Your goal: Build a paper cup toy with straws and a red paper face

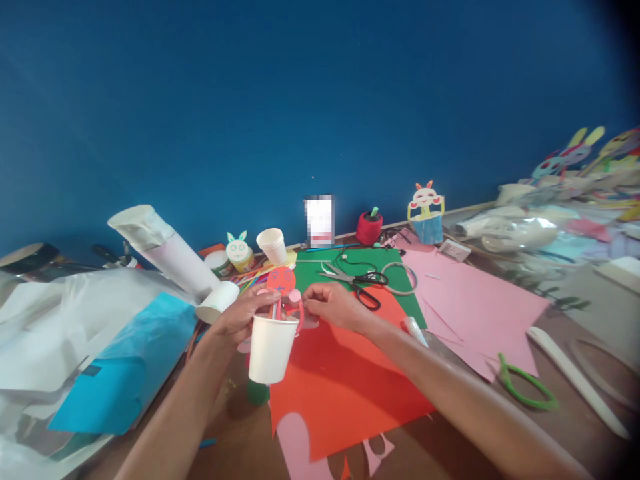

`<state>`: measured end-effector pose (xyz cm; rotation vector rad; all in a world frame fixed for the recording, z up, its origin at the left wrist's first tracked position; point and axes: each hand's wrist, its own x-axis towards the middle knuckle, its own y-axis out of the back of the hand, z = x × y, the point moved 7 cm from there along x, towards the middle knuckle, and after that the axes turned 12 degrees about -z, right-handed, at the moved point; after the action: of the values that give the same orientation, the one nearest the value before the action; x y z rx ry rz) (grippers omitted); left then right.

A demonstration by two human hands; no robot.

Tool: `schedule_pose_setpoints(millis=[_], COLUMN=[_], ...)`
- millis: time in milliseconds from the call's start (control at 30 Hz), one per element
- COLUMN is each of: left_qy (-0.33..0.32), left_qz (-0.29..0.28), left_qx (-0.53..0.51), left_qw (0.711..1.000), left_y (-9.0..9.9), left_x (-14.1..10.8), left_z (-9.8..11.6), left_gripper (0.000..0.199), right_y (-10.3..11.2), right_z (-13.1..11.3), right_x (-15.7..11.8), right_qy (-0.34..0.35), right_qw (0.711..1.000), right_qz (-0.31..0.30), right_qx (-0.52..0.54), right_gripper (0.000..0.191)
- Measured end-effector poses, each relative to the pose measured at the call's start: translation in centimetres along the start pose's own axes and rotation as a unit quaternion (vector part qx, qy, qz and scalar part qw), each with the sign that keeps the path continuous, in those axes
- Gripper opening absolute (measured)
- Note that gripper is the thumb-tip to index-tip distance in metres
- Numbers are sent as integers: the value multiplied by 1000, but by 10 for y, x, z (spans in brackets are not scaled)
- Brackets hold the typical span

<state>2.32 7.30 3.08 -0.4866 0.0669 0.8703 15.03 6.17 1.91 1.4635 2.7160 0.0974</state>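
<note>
A white paper cup (pixel 273 350) hangs upright above the left edge of an orange sheet (pixel 345 393). An orange round paper face (pixel 281 281) with drawn features rises from its mouth on a stick, with pink paper arms (pixel 301 316) at its sides. My left hand (pixel 241 316) is closed around the stick and the cup's rim side. Just right of the figure, my right hand (pixel 334 305) has its fingers pinched near a pink arm; what they hold, if anything, is too small to tell.
Black-handled scissors (pixel 357 279) and a tape ring (pixel 400 278) lie on green paper (pixel 320 262). Pink sheets (pixel 480 307) are at right, with a green pipe cleaner (pixel 527 393). Blue paper (pixel 125 373) and white rolls (pixel 173 257) stand left; a blue wall rises behind.
</note>
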Motion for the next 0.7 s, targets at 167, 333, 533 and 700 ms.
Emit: schedule_pose_setpoints(millis=[167,333,533,700], left_qy=[16,22,43,43], left_qz=[9,-8,-30,-66], left_qx=[0,-29,-45,-44], left_qw=[1000,999,998,996], left_y=[7,6,9,7], left_x=[-1,-3,-4,-5], left_z=[-4,-4,-7,-8], left_gripper=[11,10,10,13], right_y=[3,-1,-5,-4], right_z=[0,-2,-13,-19], right_x=[0,-1,-5,-7], right_qy=[1,-13,-1,22], right_qw=[999,1000,998,998], right_qz=[22,-6,-40,-52], right_qx=[-36,13,38,28], right_gripper=[12,10,3,4])
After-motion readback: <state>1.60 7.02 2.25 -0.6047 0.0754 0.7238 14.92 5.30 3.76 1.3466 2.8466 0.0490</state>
